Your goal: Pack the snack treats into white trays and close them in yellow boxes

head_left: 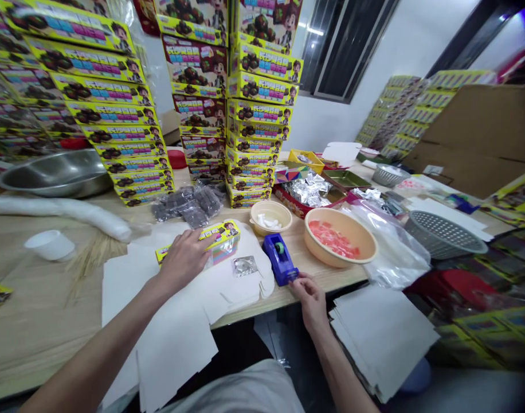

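My left hand [185, 256] lies on a small yellow printed box [217, 238] that rests on white flat cardboard sheets [176, 321] on the wooden table; its fingers curl over the box's near end. My right hand [309, 295] is at the table's front edge, its fingertips pinched at the near end of a blue tape dispenser [279, 258]. A small silver foil packet [244, 265] lies between the box and the dispenser.
A tan bowl of pink pieces [340, 236], a small tan bowl [271, 217], dark wrapped packets [189, 206] and foil packets [310, 189] stand behind. Tall stacks of yellow boxes [258, 115] line the back. Grey basket [443, 234], steel basin [56, 172], white cup [51, 245].
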Tool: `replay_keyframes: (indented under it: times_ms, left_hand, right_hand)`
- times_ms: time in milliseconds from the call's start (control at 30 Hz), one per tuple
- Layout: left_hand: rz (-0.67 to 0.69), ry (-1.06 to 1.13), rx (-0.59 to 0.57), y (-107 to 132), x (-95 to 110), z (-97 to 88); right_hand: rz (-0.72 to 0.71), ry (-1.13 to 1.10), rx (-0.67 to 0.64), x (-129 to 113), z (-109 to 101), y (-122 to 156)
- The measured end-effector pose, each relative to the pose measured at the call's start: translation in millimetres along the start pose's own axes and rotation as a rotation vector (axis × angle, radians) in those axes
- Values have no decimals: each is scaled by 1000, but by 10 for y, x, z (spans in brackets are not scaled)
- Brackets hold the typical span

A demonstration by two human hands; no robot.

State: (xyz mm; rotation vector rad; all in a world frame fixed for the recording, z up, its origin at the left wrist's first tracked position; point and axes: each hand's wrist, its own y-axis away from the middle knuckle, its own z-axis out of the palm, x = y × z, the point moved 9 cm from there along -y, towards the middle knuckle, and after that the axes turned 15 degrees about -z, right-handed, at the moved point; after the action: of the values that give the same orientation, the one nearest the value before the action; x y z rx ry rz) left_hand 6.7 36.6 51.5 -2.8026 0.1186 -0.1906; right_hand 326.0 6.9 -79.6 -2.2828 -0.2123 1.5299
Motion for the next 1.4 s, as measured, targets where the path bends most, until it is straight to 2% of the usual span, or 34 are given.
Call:
replay_keyframes:
  times_ms: [100,200,267,300,433,533,667,833,900,1000,1067,1133,1200,1300,1333,1400]
  left_hand:
    - [-10,-20,26,-6,-6,-8]
    - [-18,-46,33,28,32,-30]
    - [-11,-58,27,84,97,-44]
    - [-7,-64,28,119,135,-52]
    - [0,-98,67,263,269,-81]
    - [8,-107,75,332,314,-84]
    - [0,-69,37,301,288,-109]
    - [-128,-119,-30,22,158,-87]
    - [-163,-178,-52,-96,118,-37]
    - [-147,-241,-69,-201,104,50]
    - [-130,-265,-65,-234,92,90]
    - [-117,-286,-62,-256,72,112]
    - [-109,-300,-72,-271,48,120]
    - [-57,-261,-67,-257,66,83]
    - [-10,-237,-47,-237,100,59]
    - [116,-195,4,-172,188,21]
  right_hand:
    - [-7,103,143,75,-131,149]
    - [32,-13,249,13,-112,244]
    - [62,-187,261,-167,69,228]
    - [82,-286,232,-298,228,189]
    - [160,-621,34,-916,1072,-84]
    - [212,-692,-20,-1124,1523,-261]
    - [203,-626,-39,-1052,1697,-359]
    - [213,-765,-165,-1054,1857,-447]
    - [286,-837,-173,-1084,1935,-484]
    - [483,-1004,-194,-1153,2018,-434]
    - [537,-1070,-250,-1231,1937,-367]
    - [433,-988,-271,-1247,1635,-358]
    - [224,-717,-199,-1144,1108,-413]
    - [-63,-144,-1,-870,191,-497]
    - [-103,13,26,-744,-18,-515]
    - [-103,191,-40,-440,-188,-556]
